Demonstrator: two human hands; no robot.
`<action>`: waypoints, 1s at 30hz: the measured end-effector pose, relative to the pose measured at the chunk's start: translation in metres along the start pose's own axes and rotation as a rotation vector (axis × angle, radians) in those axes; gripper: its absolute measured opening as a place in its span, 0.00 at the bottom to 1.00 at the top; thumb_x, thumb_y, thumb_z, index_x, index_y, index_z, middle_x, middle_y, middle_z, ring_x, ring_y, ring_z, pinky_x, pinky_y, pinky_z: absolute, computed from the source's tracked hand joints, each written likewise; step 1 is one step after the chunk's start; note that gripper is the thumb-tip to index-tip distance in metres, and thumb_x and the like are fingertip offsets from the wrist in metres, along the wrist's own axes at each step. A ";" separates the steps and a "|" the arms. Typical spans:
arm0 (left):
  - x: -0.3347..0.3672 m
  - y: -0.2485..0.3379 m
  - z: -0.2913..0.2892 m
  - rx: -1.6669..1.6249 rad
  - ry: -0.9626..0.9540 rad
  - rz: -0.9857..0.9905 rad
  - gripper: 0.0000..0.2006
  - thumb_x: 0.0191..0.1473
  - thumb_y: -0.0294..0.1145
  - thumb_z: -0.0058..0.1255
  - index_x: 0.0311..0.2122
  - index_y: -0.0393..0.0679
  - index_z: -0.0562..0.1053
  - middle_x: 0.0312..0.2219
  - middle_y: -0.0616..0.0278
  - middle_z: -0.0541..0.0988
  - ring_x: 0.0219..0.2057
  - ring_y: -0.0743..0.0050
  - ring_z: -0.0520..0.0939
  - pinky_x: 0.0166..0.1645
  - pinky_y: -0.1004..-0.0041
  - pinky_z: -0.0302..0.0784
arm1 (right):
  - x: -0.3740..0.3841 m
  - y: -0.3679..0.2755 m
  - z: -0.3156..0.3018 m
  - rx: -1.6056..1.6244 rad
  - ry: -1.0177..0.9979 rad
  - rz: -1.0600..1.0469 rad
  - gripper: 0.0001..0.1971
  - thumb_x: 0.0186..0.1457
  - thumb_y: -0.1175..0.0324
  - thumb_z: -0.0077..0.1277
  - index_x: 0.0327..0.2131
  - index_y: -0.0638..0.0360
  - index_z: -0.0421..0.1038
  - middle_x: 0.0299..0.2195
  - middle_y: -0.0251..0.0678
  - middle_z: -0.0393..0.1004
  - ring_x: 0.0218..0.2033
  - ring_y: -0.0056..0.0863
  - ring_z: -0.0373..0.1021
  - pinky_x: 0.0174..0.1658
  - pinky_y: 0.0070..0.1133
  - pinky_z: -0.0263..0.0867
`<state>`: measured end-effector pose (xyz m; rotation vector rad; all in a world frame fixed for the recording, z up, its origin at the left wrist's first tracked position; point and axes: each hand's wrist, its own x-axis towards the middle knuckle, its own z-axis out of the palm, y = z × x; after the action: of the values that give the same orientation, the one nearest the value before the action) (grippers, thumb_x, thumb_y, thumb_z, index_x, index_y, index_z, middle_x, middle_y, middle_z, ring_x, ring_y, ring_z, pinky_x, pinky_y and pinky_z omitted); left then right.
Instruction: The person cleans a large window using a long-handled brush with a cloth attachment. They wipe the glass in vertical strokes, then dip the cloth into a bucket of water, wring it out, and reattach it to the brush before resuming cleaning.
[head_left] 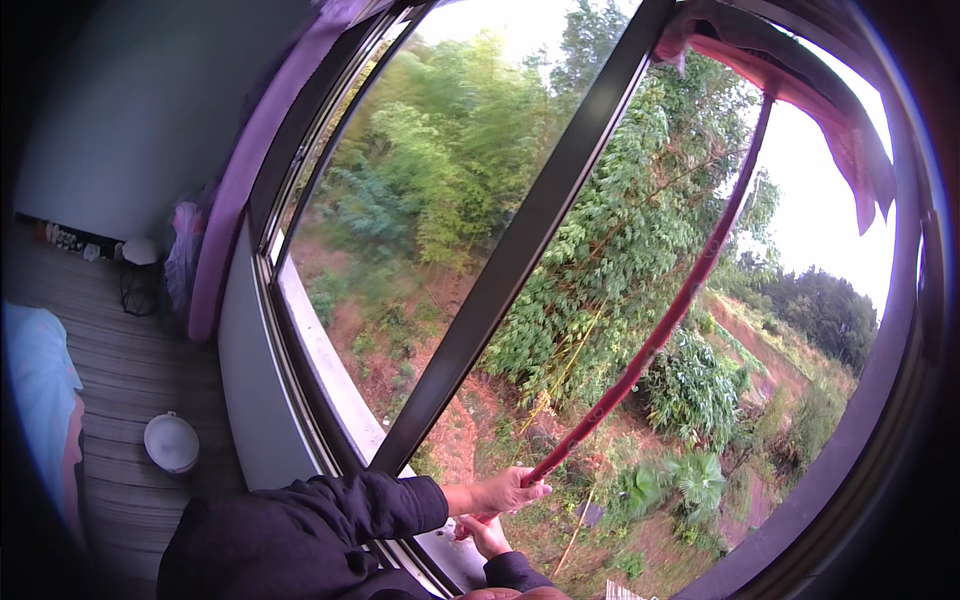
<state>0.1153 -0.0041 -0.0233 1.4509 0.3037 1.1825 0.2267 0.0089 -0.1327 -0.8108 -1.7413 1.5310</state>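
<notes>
By the window frame (527,225), grasps a red pole (672,318) topped with pink-and-dark cloth (838,98) with curled fingers of left hand (500,492) and, lower down, right hand (488,538).

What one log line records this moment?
Left hand: grips red pole; Right hand: holds pole's lower end; Far end: reddish fabric

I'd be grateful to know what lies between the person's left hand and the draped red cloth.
In the head view, a long, slender red pole spans that stretch, from the left hand up to the red cloth.
</notes>
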 end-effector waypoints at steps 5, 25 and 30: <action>-0.016 0.015 0.012 0.041 -0.102 -0.021 0.12 0.59 0.39 0.52 0.41 0.43 0.73 0.24 0.83 0.69 0.25 0.95 0.63 0.28 0.86 0.60 | -0.008 0.007 -0.003 -0.113 0.001 0.014 0.08 0.51 0.74 0.49 0.21 0.63 0.68 0.18 0.34 0.70 0.21 0.25 0.68 0.28 0.22 0.66; -0.014 0.090 0.065 0.014 -0.091 0.253 0.12 0.59 0.35 0.52 0.25 0.44 0.66 0.18 0.82 0.59 0.20 0.92 0.58 0.23 0.82 0.53 | -0.062 -0.073 0.033 0.089 0.241 -0.064 0.06 0.47 0.80 0.48 0.20 0.64 0.64 0.13 0.37 0.64 0.13 0.27 0.63 0.19 0.25 0.63; -0.023 0.083 0.067 -0.024 -0.138 0.207 0.13 0.59 0.38 0.52 0.27 0.44 0.67 0.19 0.80 0.59 0.23 0.89 0.58 0.27 0.81 0.56 | -0.066 -0.041 0.016 0.021 0.342 -0.064 0.04 0.46 0.81 0.47 0.21 0.64 0.65 0.13 0.36 0.65 0.13 0.26 0.64 0.18 0.23 0.63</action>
<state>0.1210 -0.0850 0.0500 1.5623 0.0447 1.2382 0.2514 -0.0588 -0.0985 -0.9357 -1.4833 1.2800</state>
